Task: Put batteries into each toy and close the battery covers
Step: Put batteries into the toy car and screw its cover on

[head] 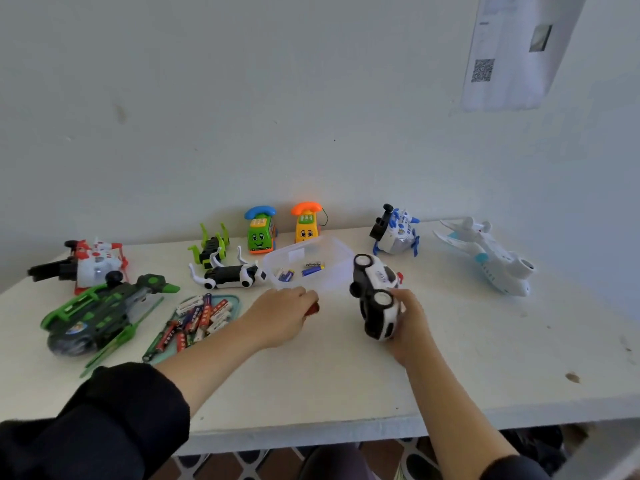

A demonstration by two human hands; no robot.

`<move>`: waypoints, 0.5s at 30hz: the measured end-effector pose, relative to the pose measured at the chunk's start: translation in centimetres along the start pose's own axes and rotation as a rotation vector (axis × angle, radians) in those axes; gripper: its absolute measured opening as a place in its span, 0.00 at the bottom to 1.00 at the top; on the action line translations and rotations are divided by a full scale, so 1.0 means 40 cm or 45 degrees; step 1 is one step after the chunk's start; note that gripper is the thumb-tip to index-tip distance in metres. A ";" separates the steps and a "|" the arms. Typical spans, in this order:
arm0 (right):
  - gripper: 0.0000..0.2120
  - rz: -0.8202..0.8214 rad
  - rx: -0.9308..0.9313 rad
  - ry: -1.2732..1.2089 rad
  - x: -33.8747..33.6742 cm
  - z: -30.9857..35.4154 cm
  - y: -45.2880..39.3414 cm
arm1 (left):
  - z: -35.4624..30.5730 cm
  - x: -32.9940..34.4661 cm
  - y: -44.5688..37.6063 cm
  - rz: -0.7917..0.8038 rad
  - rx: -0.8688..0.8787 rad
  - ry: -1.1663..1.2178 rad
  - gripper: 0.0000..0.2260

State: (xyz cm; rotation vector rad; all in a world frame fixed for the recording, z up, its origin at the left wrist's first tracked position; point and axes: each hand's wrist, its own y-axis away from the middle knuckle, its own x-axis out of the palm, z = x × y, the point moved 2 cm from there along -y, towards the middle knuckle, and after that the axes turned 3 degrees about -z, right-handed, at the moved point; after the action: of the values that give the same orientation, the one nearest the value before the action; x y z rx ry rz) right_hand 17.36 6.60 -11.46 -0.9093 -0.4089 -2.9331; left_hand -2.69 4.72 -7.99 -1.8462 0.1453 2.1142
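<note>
The black-and-white toy car (pixel 375 296) was gripped in the right hand (pixel 408 327), tipped wheels-up just off the tabletop (pixel 450 358). The left hand (pixel 280 317) was curled round something small and red, probably a screwdriver handle, hard to tell. A clear plastic tub (pixel 332 271) holding a few blue batteries (pixel 311 270) was parked at 12 o'clock from the left hand. A tray of loose batteries (pixel 199 318) was laid at its 9 o'clock.
</note>
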 end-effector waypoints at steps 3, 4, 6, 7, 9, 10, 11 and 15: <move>0.29 0.233 0.018 -0.424 -0.025 -0.003 0.012 | 0.003 -0.055 -0.017 -0.432 -0.165 0.552 0.09; 0.28 0.247 0.012 -0.476 -0.034 -0.003 0.014 | 0.001 -0.074 -0.025 -0.568 -0.222 0.739 0.08; 0.24 0.273 0.007 -0.525 -0.051 -0.006 0.002 | -0.018 -0.110 -0.040 -0.805 -0.369 1.140 0.05; 0.25 0.264 0.034 -0.527 -0.057 -0.008 -0.006 | -0.035 -0.124 -0.047 -0.889 -0.439 1.375 0.04; 0.34 0.262 0.110 -0.544 -0.067 -0.012 -0.019 | -0.072 -0.146 -0.059 -0.983 -0.559 1.783 0.08; 0.41 0.261 0.133 -0.556 -0.070 -0.012 -0.020 | -0.088 -0.154 -0.062 -1.015 -0.598 1.901 0.08; 0.48 0.261 0.149 -0.550 -0.074 -0.012 -0.021 | -0.101 -0.157 -0.068 -1.037 -0.625 1.955 0.08; 0.46 0.282 0.197 -0.521 -0.067 -0.003 -0.006 | -0.126 -0.166 -0.076 -1.089 -0.532 1.469 0.08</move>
State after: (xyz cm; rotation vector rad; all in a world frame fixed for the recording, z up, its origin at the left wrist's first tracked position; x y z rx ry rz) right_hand 19.46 6.70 -13.10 -1.4288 -0.5046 -2.4723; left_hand 3.71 4.95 -1.85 -2.4797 -0.7292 0.4056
